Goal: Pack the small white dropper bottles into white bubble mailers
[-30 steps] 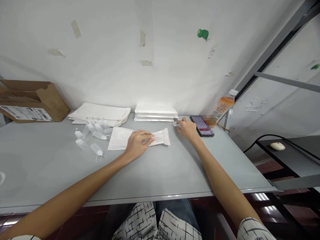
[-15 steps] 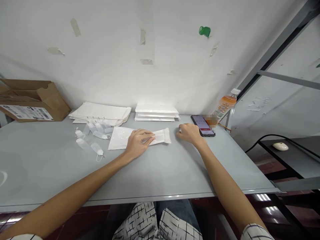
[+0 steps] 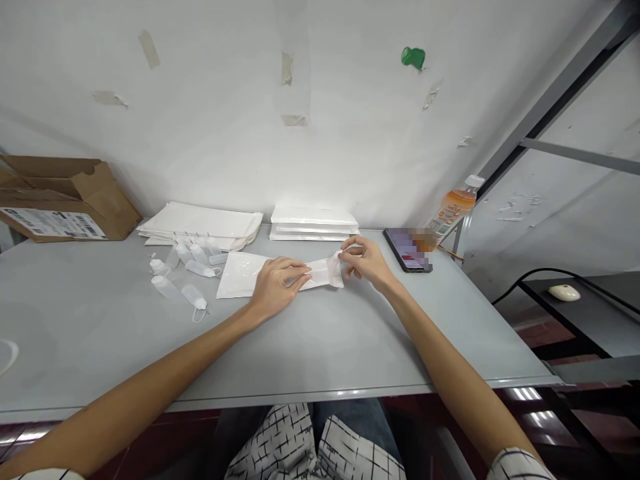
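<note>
- Left hand (image 3: 277, 287): fingers pressed together on the white mailer (image 3: 237, 275), apparently steadying it against the surface (image 3: 300, 350).
- Right hand (image 3: 365, 261): fingers pinching its flap (image 3: 335, 272).

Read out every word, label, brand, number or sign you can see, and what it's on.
Nothing is clearly legible.
Box: label print too small.
Phone: screen text blurred.
Bottle: lettering too blurred.
Shirt: tiny print, too small.
</note>
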`<state>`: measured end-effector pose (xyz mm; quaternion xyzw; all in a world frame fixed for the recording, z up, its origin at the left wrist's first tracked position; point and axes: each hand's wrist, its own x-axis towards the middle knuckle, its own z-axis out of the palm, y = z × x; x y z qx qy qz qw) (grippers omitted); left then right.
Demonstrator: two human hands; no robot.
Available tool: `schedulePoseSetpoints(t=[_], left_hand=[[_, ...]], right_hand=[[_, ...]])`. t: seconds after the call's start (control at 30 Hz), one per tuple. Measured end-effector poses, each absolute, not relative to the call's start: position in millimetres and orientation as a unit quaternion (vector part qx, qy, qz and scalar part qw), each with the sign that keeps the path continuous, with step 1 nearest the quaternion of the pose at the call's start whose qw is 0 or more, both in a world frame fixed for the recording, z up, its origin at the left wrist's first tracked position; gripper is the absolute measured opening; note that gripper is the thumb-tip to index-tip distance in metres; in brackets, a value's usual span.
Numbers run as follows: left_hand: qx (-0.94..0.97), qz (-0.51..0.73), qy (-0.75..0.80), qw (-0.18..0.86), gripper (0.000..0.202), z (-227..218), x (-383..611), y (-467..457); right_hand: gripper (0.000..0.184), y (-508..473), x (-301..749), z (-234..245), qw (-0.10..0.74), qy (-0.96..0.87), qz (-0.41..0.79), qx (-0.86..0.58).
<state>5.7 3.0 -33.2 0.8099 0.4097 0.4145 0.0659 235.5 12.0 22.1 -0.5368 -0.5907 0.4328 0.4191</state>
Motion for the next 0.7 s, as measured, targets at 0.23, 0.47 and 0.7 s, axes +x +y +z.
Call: schedulePoseSetpoints(t=[0.23,0.47,0.7], left_hand=[[0.807,0.415,0.414,0.069,0.02,-30,5,3],[0.812,0.413,0.406,0.07,0.02,-33,5,4],[0.81,0.422,0.399,0.081,0.019,-31,5,4]], right_hand=[[0.024,15,252,24,0.327,-0.634,0.415,-0.565],[0.02,17,237,4,0.257,-0.708,0.428,-0.499],[0.015,17,222,-3,0.272,-0.748,0.368,-0.481]])
